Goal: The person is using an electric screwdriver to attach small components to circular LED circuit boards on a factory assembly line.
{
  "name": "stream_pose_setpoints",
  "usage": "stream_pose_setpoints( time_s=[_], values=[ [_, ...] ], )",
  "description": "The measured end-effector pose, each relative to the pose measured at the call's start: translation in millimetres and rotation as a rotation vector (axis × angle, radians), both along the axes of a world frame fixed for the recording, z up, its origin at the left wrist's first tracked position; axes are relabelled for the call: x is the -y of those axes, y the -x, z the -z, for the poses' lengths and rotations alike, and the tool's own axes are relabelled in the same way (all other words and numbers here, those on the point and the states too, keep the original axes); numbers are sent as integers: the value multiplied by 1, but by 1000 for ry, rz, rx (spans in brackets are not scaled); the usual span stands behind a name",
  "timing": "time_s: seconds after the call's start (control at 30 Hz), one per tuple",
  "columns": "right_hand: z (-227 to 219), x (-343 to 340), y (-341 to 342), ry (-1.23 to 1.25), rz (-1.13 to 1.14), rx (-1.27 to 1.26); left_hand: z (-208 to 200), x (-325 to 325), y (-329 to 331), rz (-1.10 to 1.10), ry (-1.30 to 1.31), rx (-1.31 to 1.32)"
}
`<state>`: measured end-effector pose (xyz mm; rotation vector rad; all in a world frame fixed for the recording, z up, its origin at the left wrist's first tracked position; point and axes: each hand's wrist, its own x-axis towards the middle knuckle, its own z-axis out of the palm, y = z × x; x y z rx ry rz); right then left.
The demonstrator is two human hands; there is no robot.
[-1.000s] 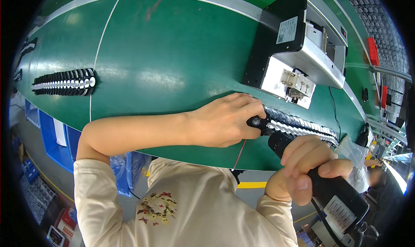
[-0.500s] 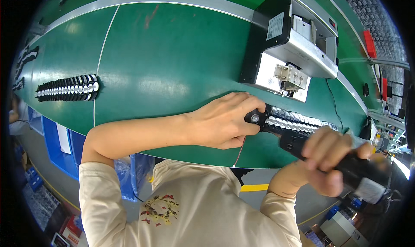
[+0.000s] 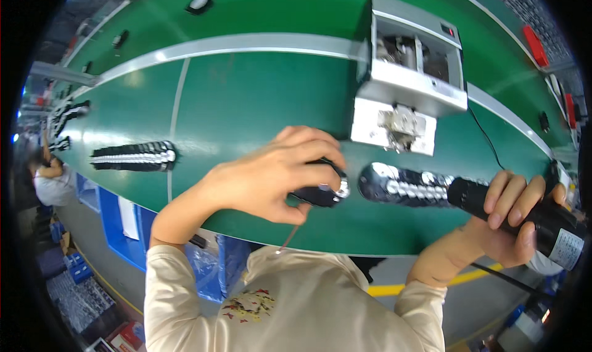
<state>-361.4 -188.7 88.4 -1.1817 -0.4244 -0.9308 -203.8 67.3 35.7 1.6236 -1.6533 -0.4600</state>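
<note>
My left hand (image 3: 265, 176) is closed around a small black rounded housing (image 3: 324, 193) with a shiny end. A thin reddish wire (image 3: 288, 237) hangs below that hand. In my right hand (image 3: 515, 213) is a black cylindrical power screwdriver (image 3: 473, 195), held sideways with its front end pointing left. That end overlaps the right part of a tight row of black housings with shiny silver faces (image 3: 407, 189) on the green bench. The row lies between my hands, apart from the housing in my left hand. The fingers partly cover this housing.
A grey metal bench machine (image 3: 416, 96) with a silver fixture (image 3: 402, 125) stands beyond the row. Another row of black and silver parts (image 3: 132, 156) lies far left on the green bench (image 3: 246, 111). Blue bins (image 3: 120, 229) sit below the front edge. A person (image 3: 52, 179) is at far left.
My left hand has moved left from the row's end, carrying a housing with its wire. The screwdriver is still in my right hand, now turned more level. The whole view has shifted.
</note>
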Motion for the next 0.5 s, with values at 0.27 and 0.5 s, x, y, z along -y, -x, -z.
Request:
stream_pose_setpoints(
  time_s=[0.27, 0.5],
  values=[
    [11, -9, 0, 87, 156, -107, 22, 7, -114, -794, 253, 395],
    [15, -15, -3, 32, 218, -152, 45, -27, -263, -1394, -42, 354]
  ],
)
